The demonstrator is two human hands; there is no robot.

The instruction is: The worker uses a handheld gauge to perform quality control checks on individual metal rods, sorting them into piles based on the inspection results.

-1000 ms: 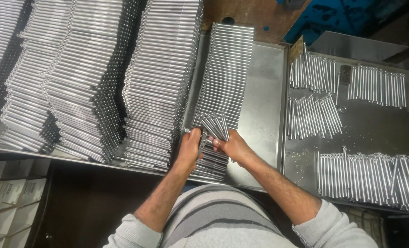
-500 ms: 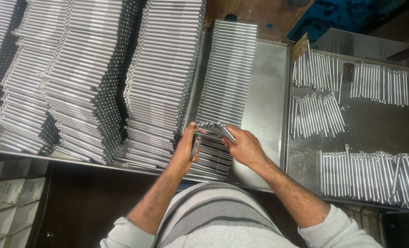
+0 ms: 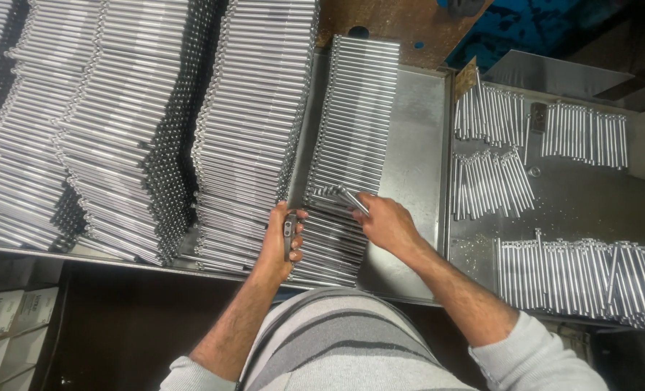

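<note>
My left hand (image 3: 283, 242) is closed around a small dark metal block at the left edge of a flat row of shiny metal rods (image 3: 351, 137). My right hand (image 3: 384, 221) grips a small bundle of metal rods (image 3: 337, 197) and lays it across that row. The row runs away from me on a steel tray (image 3: 409, 137).
Tall stacks of the same rods (image 3: 250, 123) and more stacks (image 3: 83, 137) fill the left side. A second steel tray (image 3: 576, 195) at the right carries several loose groups of rods. Cardboard boxes (image 3: 11, 318) sit low at the left.
My hands have spread apart. The right hand turned the bundle from pointing up to lying across the row, while the left hand dropped to the row's left edge.
</note>
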